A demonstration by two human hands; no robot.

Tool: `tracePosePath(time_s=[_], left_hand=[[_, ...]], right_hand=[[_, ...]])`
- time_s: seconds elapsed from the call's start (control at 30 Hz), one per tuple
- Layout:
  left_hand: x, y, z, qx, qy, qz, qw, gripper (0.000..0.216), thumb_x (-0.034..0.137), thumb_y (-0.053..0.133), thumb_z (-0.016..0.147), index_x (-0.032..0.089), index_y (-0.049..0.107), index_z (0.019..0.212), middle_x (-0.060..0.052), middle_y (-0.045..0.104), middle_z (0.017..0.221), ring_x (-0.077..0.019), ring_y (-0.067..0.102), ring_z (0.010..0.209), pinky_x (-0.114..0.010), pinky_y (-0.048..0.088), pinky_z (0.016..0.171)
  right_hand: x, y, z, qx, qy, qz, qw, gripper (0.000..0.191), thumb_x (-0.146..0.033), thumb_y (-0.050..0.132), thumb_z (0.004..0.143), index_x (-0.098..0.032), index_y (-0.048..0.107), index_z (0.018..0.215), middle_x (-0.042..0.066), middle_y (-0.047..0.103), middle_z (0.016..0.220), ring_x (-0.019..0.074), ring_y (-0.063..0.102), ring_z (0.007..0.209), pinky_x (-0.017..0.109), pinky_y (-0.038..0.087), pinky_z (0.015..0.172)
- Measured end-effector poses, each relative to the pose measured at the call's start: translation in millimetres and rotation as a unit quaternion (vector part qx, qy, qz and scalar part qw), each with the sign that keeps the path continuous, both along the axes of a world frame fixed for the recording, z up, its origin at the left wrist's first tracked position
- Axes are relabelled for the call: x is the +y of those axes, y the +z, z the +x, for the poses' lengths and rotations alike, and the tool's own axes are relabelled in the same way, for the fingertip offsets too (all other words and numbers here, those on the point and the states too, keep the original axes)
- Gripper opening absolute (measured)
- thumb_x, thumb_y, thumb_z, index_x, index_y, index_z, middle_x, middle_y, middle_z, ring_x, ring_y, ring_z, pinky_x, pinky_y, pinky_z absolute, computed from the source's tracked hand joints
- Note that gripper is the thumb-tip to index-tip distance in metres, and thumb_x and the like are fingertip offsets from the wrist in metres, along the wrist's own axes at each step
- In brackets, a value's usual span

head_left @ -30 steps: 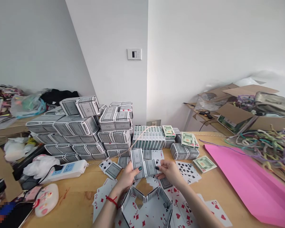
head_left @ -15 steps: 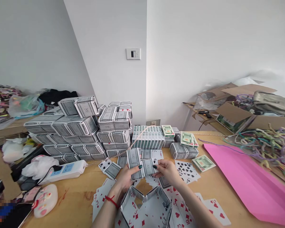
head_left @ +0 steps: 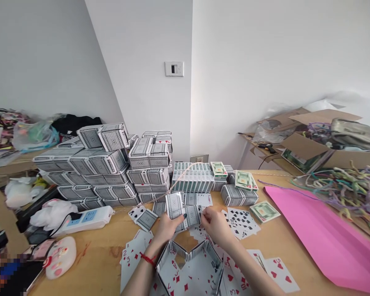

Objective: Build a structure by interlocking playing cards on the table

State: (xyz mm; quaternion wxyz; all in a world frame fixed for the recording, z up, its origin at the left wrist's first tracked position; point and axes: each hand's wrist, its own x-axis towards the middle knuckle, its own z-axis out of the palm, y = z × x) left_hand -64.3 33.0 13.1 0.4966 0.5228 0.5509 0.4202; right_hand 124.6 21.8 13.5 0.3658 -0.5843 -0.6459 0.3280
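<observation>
My left hand [head_left: 169, 227] is closed on a grey-backed playing card [head_left: 174, 204], thumb across its lower part. A second grey-backed card [head_left: 192, 215] joins or overlaps it on the right, at an angle. At that card's right edge, my right hand [head_left: 215, 224] is closed with its fingers curled; the fingertips are partly hidden. Below both hands, between my forearms, stands a heart-shaped frame [head_left: 188, 260] with low walls of folded cards. Face-up cards [head_left: 185, 283] show inside it. Loose cards lie around, such as a fan of diamonds [head_left: 134, 250] and some spades [head_left: 242, 222].
Stacked blocks of folded cards [head_left: 95, 164] rise at the back left. A row of green card packs [head_left: 193, 181] stands behind my hands. A power strip [head_left: 89, 220] lies left, pink paper [head_left: 314, 230] right. Cords [head_left: 345, 193] and a cardboard box [head_left: 314, 150] are farther right.
My right hand has curled its fingers further at the second card's edge and turned its back toward me. My left hand keeps its hold almost in place. The view has shifted slightly.
</observation>
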Motion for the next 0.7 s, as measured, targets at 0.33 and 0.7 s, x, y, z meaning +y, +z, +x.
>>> tracePosePath(time_s=[0.33, 0.7], left_hand=[[2, -8.4, -2, -0.159, -0.021, -0.011, 0.987, 0.028, 0.028, 0.071, 0.059, 0.014, 0.067, 0.082, -0.009, 0.071, 0.089, -0.0255, 0.063, 0.085, -0.035, 0.046, 0.079], [0, -2.1, -3, -0.101, -0.059, 0.008, 0.993, 0.02, 0.027, 0.069, 0.063, 0.015, 0.066, 0.078, -0.006, 0.071, 0.082, -0.0233, 0.063, 0.079, -0.032, 0.047, 0.074]], right_hand=[[8, -2.9, 19, 0.409, 0.124, -0.278, 0.86, 0.031, -0.039, 0.071, 0.063, -0.014, 0.059, 0.076, -0.002, 0.057, 0.054, 0.0071, 0.054, 0.045, 0.015, 0.04, 0.041], [6, -7.3, 1, 0.242, 0.077, -0.179, 0.95, 0.034, -0.045, 0.065, 0.063, -0.017, 0.049, 0.054, -0.007, 0.043, 0.038, 0.0057, 0.033, 0.034, 0.02, 0.023, 0.038]])
